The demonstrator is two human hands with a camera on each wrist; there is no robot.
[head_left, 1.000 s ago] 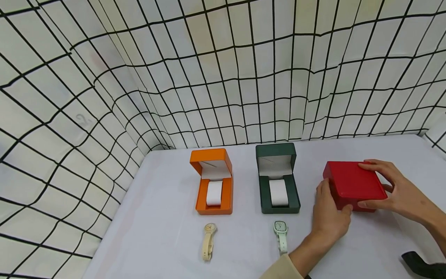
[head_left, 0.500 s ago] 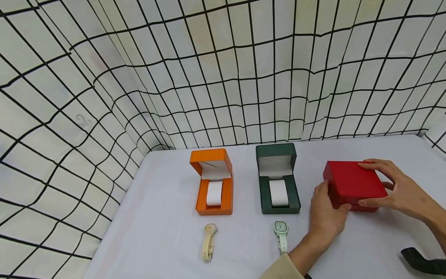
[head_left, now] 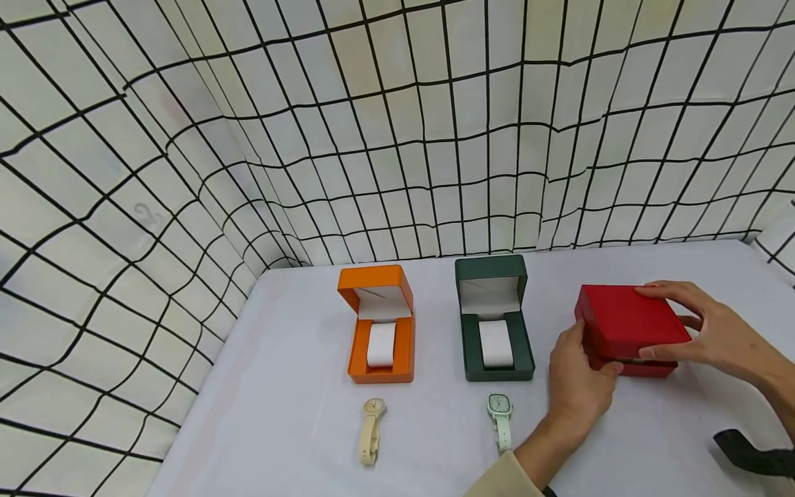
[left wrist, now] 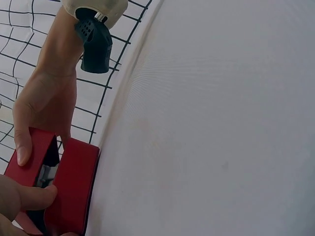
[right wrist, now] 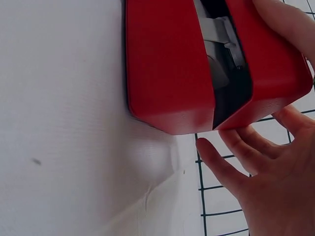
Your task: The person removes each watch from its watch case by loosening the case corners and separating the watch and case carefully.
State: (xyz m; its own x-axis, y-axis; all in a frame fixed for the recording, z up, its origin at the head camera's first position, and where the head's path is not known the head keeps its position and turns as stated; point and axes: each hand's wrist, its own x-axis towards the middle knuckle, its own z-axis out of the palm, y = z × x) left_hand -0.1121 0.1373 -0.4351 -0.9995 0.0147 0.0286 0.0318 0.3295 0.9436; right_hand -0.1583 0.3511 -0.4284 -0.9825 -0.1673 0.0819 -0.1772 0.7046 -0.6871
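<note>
A red watch box sits at the right of the table with its lid tipped partly up. My right hand grips the lid, thumb at the front edge and fingers at the far side. At the near left corner my left hand holds the base, its thumb on the front of the lower half in the left wrist view. Through the gap, the right wrist view shows a watch with a pale strap inside. Some left fingers are hidden behind the box.
An orange watch box and a green watch box stand open, each with a white cushion. Before them lie a cream watch and a pale green watch. Black wire mesh borders the table.
The red box's lid has lifted from nearly closed to a visible gap at the front. My right hand has risen slightly with it, and my left hand has shifted a little left.
</note>
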